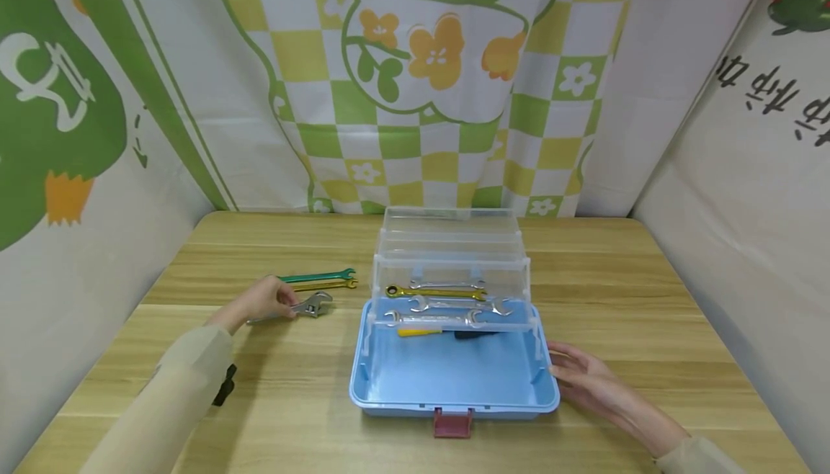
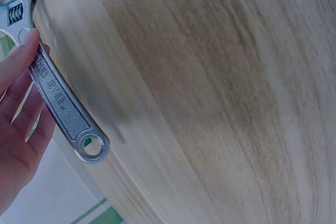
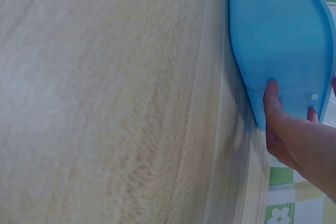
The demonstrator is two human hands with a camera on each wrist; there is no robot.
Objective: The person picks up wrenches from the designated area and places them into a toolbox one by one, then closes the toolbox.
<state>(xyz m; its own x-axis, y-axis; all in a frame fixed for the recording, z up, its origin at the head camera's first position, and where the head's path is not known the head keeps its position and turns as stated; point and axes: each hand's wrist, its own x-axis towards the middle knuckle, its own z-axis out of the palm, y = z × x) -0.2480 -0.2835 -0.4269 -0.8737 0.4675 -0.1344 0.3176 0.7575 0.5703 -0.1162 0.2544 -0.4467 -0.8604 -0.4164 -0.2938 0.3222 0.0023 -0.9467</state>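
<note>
My left hand (image 1: 268, 298) pinches a silver adjustable wrench (image 1: 314, 305) between thumb and fingers, left of the toolbox. In the left wrist view the thumb presses the wrench (image 2: 64, 100) just below its head, and the handle with its end hole points away. A green wrench (image 1: 318, 276) and a gold wrench (image 1: 327, 285) lie just beyond that hand. The blue toolbox (image 1: 454, 382) stands open at centre. Against its right side wall rests my right hand (image 1: 593, 385), with fingers extended along the blue plastic (image 3: 283, 30) in the right wrist view.
Raised clear trays (image 1: 452, 269) over the toolbox's back carry a gold ratchet wrench (image 1: 441, 292) and several silver wrenches (image 1: 434, 319). Beneath them show a yellow handle (image 1: 418, 332) and a black handle (image 1: 475, 334). A maroon latch (image 1: 452, 423) hangs in front. Patterned cloth (image 1: 415, 135) backs the table.
</note>
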